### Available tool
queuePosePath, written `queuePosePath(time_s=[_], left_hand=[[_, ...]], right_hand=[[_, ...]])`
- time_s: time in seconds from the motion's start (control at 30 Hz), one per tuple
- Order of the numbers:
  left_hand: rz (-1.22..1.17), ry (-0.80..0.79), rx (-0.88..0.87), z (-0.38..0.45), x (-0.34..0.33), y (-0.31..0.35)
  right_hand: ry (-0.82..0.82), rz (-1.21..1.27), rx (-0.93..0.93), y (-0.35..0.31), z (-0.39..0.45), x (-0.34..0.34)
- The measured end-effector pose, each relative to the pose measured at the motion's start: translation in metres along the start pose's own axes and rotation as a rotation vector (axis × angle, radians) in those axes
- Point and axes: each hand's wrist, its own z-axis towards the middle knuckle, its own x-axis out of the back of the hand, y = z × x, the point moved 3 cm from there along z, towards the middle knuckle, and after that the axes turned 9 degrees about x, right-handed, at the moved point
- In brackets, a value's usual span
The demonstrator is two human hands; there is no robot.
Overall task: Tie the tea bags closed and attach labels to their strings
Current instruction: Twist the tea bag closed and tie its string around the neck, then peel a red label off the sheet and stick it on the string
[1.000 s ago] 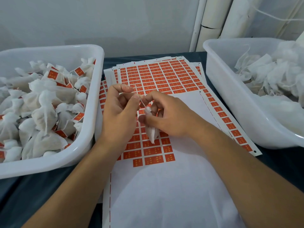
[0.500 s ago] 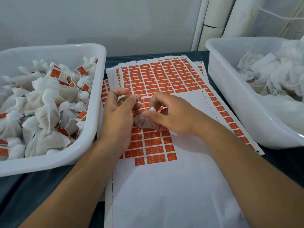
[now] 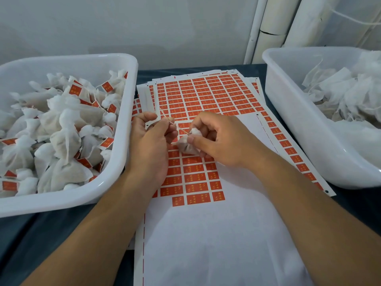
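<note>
A small white tea bag (image 3: 186,144) is held above the label sheet, its gathered neck pinched by my right hand (image 3: 216,141). Its thin string (image 3: 175,126) runs up and left, taut, to my left hand (image 3: 151,141), which pinches it between thumb and fingertips. Under both hands lies the top sheet of orange labels (image 3: 191,178), partly peeled, on a stack of full label sheets (image 3: 208,93).
A white tub (image 3: 123,129) at the left holds several tied, labelled tea bags. Another white tub (image 3: 288,112) at the right holds untied white bags. A dark cloth (image 3: 41,234) covers the table. White pipes (image 3: 268,27) stand against the back wall.
The tea bag, hanging down one second ago, has turned up and now sits sideways in my right hand. My left hand has drawn the string out to the upper left.
</note>
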Motion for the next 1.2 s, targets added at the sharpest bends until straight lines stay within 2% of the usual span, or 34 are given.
queuePosePath(time_s=[0.13,0.27,0.43,0.63,0.77,0.87,1.0,1.1,1.17,1.2], left_hand=[[-0.049,0.026,0.016,0.000,-0.001,-0.002],[0.001,0.019,-0.013,0.000,0.000,-0.001],[0.230,-0.086,-0.122,-0.005,-0.001,0.003],[0.480,-0.021,-0.218,-0.014,0.003,0.007],[0.691,-0.085,-0.249,-0.030,0.011,0.007],[0.822,-0.196,-0.240,-0.056,0.028,0.004],[1.086,-0.164,-0.303,-0.091,0.061,0.006],[1.158,-0.129,-0.478,-0.126,0.085,0.017],[1.240,-0.185,-0.510,-0.148,0.101,0.023],[1.290,-0.224,-0.459,-0.156,0.109,0.023]], right_hand=[[-0.011,0.006,-0.007,0.002,0.001,0.001],[-0.012,-0.014,-0.012,0.005,0.001,0.001],[-0.030,-0.083,-0.049,0.011,0.001,-0.003],[-0.091,-0.049,-0.126,0.011,0.002,-0.006],[-0.195,-0.050,-0.172,0.014,0.006,-0.003],[-0.293,-0.093,-0.190,0.013,0.007,-0.001],[-0.379,-0.194,-0.215,0.014,0.000,0.004],[-0.397,-0.242,-0.239,0.010,-0.011,0.007],[-0.388,-0.258,-0.272,0.008,-0.022,0.010],[-0.373,-0.270,-0.294,0.007,-0.028,0.011]])
